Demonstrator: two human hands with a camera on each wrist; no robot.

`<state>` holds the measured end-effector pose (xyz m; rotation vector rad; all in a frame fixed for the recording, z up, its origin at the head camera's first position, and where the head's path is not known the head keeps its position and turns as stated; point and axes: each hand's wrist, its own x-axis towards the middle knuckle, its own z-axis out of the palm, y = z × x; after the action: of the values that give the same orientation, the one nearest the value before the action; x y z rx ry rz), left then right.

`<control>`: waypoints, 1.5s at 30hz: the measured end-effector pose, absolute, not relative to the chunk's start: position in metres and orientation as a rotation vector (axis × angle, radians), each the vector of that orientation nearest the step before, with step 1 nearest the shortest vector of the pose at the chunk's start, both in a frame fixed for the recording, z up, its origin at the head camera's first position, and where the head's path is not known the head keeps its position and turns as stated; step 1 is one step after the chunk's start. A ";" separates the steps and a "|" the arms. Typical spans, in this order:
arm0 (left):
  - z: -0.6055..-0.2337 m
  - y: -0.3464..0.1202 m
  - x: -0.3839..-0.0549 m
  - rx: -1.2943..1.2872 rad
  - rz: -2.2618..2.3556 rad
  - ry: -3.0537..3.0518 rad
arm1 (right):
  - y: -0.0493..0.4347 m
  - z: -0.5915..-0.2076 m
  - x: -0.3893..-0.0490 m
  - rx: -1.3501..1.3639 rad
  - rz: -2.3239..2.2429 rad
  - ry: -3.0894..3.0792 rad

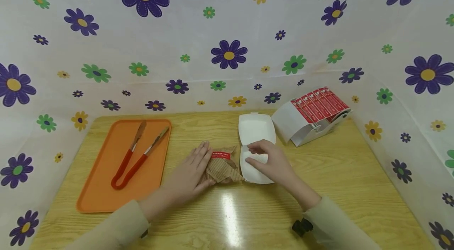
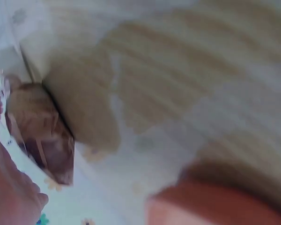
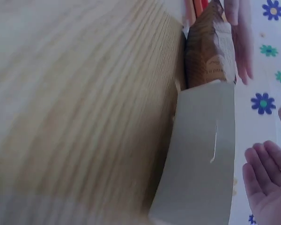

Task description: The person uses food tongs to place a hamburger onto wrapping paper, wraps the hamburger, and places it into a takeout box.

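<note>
My left hand (image 1: 188,173) lies with straight fingers along the left side of a brown printed paper package (image 1: 223,167), which bears a red sticker. Right of the package, its torn-looking edge close by, sits an open white clamshell food box (image 1: 256,128), lid part toward the back. Over the box's near half hovers my right hand (image 1: 273,163), thumb and fingers apart with nothing between them. In the right wrist view that hand (image 3: 269,178) appears beside the box wall (image 3: 201,154), the package (image 3: 208,56) beyond. The left wrist view shows the package (image 2: 35,117) past the fingers.
At the left an orange tray (image 1: 97,179) bears red-handled metal tongs (image 1: 129,163). A white dispenser (image 1: 289,122) with red printed sticker strips (image 1: 320,104) stands at the back right. A flower-patterned white sheet (image 1: 191,45) rises behind the wooden table (image 1: 337,179) and along its sides.
</note>
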<state>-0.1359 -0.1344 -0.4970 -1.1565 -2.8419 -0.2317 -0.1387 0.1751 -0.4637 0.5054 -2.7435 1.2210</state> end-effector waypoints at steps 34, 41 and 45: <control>-0.504 -0.141 -0.161 -0.887 -0.889 -2.967 | 0.115 -0.482 -0.160 0.977 0.671 -3.003; -0.484 -0.140 -0.167 -0.918 -0.861 -2.932 | 0.117 -0.469 -0.163 0.938 0.778 -2.985; -0.466 -0.131 -0.174 -0.968 -0.833 -2.922 | 0.128 -0.454 -0.163 0.911 0.810 -2.955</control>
<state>-0.1741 -0.1307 -0.4660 -0.9679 -2.9220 -0.8329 -0.1631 0.1284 -0.4536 0.9107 -2.9546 0.8098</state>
